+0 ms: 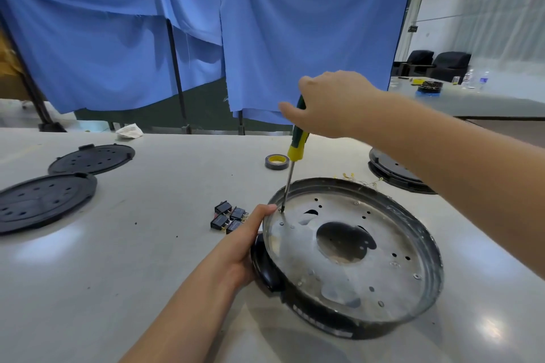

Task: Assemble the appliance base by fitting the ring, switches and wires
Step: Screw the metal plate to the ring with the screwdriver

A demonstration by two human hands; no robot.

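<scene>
Two black perforated discs [91,158] [44,202] lie on the pale table [147,259] at the left — one beyond the other, close together. A roll of grey tape [277,161] with a yellow core sits farther back. Blue cloth [265,23] hangs behind on dark poles, a crumpled white rag [129,130] below it. Far right — black armchairs [436,63] and clear bottles [474,79].
</scene>
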